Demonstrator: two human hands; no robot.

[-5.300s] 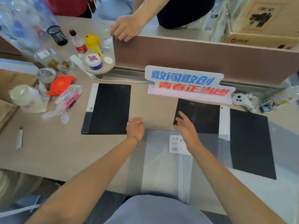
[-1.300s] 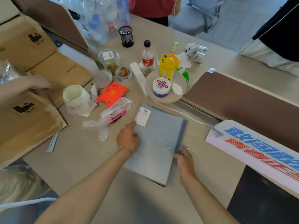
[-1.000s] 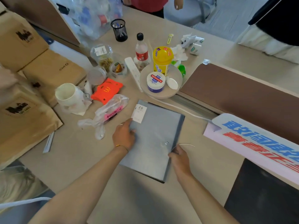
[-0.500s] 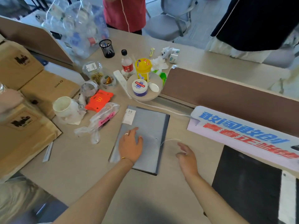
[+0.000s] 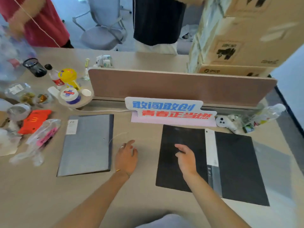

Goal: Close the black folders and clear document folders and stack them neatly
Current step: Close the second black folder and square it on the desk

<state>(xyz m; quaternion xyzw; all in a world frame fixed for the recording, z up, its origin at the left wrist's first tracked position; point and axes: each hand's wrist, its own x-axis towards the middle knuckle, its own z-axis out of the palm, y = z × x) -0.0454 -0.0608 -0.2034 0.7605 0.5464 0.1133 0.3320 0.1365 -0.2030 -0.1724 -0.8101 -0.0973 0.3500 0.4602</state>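
Head view: a beige desk (image 5: 41, 195) is shown, with a brown divider panel (image 5: 181, 86) along its far side. A closed stack is laid at left of centre, a clear document folder (image 5: 85, 145) with a white label at its far-left corner on top and a black edge seen along its right side. An open black folder (image 5: 233, 163) is laid flat at right, its white spine strip between two black covers. The left hand (image 5: 126, 157) is held palm down on the bare desk between the two, just right of the stack, fingers loosely apart, nothing grasped. The right hand (image 5: 185, 157) is placed over the left cover of the open folder, fingers spread, nothing gripped. A blue-and-red lettered sign (image 5: 169, 111) is stood beyond the folders. An orange carton (image 5: 34, 120), a plastic bag (image 5: 41, 137) and a yellow bottle (image 5: 69, 76) are kept at far left
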